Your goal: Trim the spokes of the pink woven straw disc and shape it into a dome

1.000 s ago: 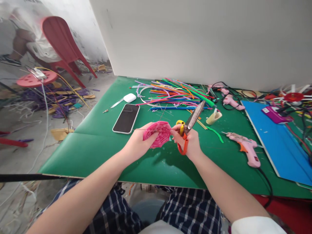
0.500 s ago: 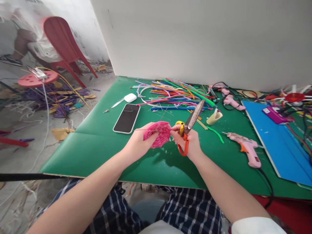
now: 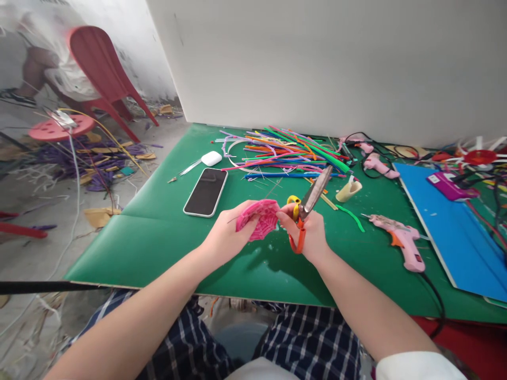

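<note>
A pink ribbed disc, woven-looking with rings and spokes, is tilted above the green table. My left hand grips its left side, thumb across its face and fingers hidden behind. Thin dark wires stick out near its edge. My right hand is closed around scissors with yellow and orange handles, their blades together and pointing up and away. The right thumb and forefinger pinch at the disc's right edge. Whether a small piece lies between those fingertips I cannot tell.
Behind my hands lies a heap of colourful pipe cleaners. A phone and a white case are at left. A pink glue gun, a cream tube and a blue board are at right. A seated person's leg shows far left.
The pink disc has turned and shifted slightly to the right with my left hand. The scissors' blades have dipped a little.
</note>
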A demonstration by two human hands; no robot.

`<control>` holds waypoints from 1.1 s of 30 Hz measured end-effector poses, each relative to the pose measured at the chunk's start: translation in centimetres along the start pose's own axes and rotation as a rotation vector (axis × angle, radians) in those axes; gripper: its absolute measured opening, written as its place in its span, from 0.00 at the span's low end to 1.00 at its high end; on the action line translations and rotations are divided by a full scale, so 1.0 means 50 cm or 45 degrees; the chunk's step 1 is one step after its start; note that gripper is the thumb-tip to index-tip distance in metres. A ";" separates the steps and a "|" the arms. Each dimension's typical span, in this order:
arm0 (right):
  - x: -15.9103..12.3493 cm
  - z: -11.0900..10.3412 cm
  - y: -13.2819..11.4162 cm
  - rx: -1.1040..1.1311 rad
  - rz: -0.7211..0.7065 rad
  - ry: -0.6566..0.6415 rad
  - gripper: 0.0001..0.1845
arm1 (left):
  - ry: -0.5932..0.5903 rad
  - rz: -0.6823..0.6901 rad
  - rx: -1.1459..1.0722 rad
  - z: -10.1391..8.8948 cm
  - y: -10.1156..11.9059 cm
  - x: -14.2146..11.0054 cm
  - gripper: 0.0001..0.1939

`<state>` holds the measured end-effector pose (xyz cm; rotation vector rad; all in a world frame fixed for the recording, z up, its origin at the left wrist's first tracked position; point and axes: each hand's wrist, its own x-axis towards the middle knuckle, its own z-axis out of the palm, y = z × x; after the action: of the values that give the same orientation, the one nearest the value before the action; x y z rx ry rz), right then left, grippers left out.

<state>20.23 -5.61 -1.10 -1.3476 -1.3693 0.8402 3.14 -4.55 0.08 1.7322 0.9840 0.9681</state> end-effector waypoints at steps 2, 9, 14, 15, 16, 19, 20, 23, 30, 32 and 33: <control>0.001 0.001 0.001 0.028 0.010 -0.006 0.10 | -0.002 -0.022 -0.049 0.000 -0.002 0.001 0.17; 0.003 0.001 0.010 -0.002 -0.013 0.015 0.11 | -0.004 -0.189 -0.248 -0.002 -0.004 0.005 0.16; -0.001 0.001 0.012 -0.002 -0.037 0.071 0.09 | 0.023 -0.153 -0.155 0.002 0.000 0.003 0.16; -0.001 0.002 0.013 0.004 -0.030 0.074 0.09 | 0.032 -0.123 -0.114 0.003 0.001 0.002 0.16; 0.000 0.002 0.013 0.011 -0.021 0.074 0.09 | 0.038 -0.088 -0.068 0.003 0.002 0.002 0.16; 0.002 0.004 0.014 0.050 0.006 0.068 0.09 | 0.038 0.004 0.101 0.002 0.005 -0.001 0.18; 0.003 0.004 0.014 0.064 0.017 0.061 0.09 | 0.034 0.023 0.156 0.001 0.006 -0.002 0.19; 0.004 0.006 0.013 0.102 0.046 0.045 0.09 | 0.023 0.048 0.265 -0.001 0.008 -0.004 0.22; 0.003 0.005 0.009 0.047 0.057 0.032 0.11 | 0.009 0.045 0.281 0.002 0.006 -0.003 0.22; 0.003 0.004 0.007 0.030 0.047 0.027 0.11 | 0.013 0.047 0.274 0.003 0.005 -0.004 0.22; 0.003 0.003 0.006 0.032 0.040 0.025 0.11 | 0.017 0.048 0.270 0.004 0.004 -0.004 0.22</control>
<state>20.18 -5.40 -1.42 -1.3578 -1.3214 0.8607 3.27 -4.86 0.20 1.9269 1.0991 0.9272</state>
